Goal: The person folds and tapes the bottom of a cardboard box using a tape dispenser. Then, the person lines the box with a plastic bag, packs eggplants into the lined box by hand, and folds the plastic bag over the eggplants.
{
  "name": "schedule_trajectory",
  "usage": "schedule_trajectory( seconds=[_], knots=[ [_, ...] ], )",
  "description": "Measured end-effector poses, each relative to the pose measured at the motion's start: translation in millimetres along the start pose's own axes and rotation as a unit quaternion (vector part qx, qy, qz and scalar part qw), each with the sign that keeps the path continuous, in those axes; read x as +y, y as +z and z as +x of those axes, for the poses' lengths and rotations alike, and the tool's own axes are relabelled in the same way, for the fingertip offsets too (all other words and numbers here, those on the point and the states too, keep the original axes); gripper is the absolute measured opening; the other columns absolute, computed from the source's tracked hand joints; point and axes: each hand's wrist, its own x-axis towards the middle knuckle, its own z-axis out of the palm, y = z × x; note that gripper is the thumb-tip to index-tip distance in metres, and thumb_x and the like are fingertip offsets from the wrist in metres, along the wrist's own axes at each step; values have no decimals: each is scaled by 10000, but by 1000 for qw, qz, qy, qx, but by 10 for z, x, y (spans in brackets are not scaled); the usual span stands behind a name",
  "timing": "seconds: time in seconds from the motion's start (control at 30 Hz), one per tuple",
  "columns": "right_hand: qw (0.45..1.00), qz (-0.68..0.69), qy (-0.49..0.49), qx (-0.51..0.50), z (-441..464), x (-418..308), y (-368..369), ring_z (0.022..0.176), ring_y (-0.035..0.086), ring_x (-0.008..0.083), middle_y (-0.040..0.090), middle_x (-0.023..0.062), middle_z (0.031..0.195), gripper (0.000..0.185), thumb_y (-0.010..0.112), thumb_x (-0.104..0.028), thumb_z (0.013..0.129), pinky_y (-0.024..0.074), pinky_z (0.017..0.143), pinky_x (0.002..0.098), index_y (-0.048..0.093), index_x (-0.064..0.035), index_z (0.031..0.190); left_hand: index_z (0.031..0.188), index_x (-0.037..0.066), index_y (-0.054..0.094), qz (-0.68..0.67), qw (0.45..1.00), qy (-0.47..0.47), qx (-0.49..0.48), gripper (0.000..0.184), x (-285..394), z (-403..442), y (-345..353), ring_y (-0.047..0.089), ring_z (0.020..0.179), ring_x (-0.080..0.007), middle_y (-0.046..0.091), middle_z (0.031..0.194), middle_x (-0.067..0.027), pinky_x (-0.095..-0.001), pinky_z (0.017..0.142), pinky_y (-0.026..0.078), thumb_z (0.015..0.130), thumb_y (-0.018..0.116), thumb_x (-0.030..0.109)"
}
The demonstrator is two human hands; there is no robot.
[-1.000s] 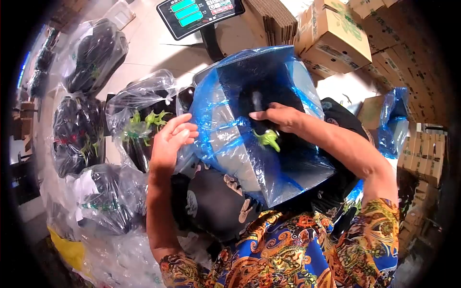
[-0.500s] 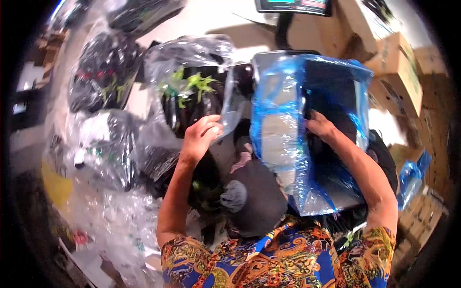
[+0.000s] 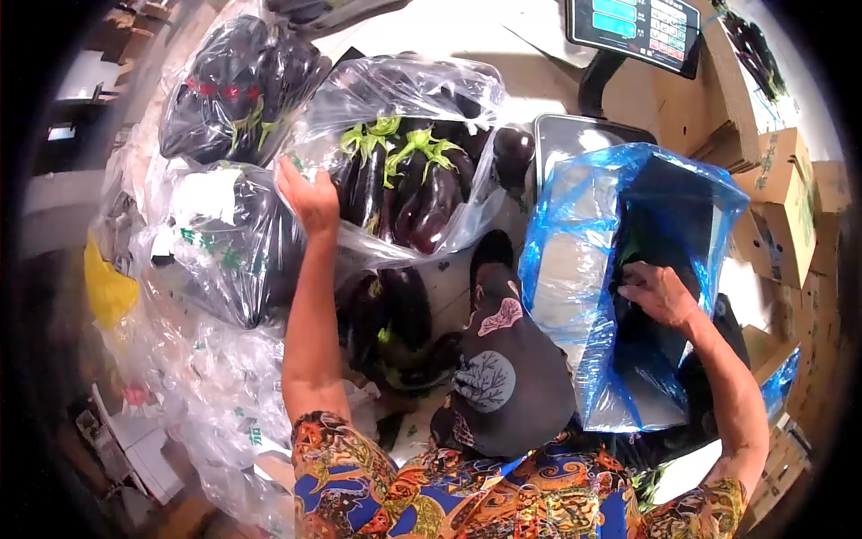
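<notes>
A clear plastic bag (image 3: 480, 225) lies open in front of me with several glossy dark eggplants (image 3: 431, 202), their green stem caps showing. My left hand (image 3: 312, 199) is at the bag's left edge, fingers stretched out and thumb apart, touching the plastic. On the right, a box lined with blue plastic (image 3: 575, 278) stands tilted toward me. Inside its dark hollow is my right hand (image 3: 660, 292), its fingers curled together. Whatever they hold is too dark to make out. More eggplants (image 3: 395, 310) lie below the clear bag.
Filled bags of eggplants (image 3: 238, 99) and another wrapped bag (image 3: 238, 242) line the left side. A scale display (image 3: 633, 31) rises behind its weighing platform (image 3: 584, 133). Cardboard boxes (image 3: 779, 211) stack up at right. Crumpled clear plastic (image 3: 215, 386) spreads at lower left.
My left hand has moved from the front of the eggplants to the bag's left edge, and its fingers have spread. My right hand stays inside the blue-lined box. The whole view has shifted.
</notes>
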Motion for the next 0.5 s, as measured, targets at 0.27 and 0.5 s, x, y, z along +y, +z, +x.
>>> schedule_trajectory(
  seconds=[0.27,0.5],
  knots=[
    [999,36,0,-22,-108,-182,-73,837,663,363,660,244,963,432,666,-218,841,513,740,400,580,18,1193,992,44,677,11,979,-18,-205,223,-299,82,-81,664,855,-328,690,913,-167,-380,751,504,853,613,207],
    [992,-42,-108,-41,-29,-265,-20,922,648,380,641,257,1013,362,634,-139,837,515,801,407,579,38,1148,1156,-5,540,-11,965,146,-219,508,63,-392,267,570,891,-403,585,976,-213,-464,800,477,730,742,183]
  ],
)
